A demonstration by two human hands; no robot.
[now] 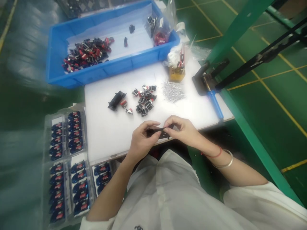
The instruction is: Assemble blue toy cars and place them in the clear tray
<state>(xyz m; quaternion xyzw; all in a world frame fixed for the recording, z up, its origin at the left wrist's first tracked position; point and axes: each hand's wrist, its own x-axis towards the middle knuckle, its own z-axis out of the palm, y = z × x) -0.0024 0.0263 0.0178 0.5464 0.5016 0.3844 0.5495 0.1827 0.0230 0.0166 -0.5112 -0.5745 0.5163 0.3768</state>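
Careful: left hand and right hand pinch a thin black strip, grip narrow; a fingertip slip could drop it off the worktop.

No legible text. Red labels on the blister-packed parts are too small to read; likewise the white tag on the plastic bag. Dark mark on the white garment is cut off by the frame edge.

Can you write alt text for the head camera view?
The left hand and right hand hold a small black part above a white table, beside a heap of black and red parts, metal pins and a blue bin.
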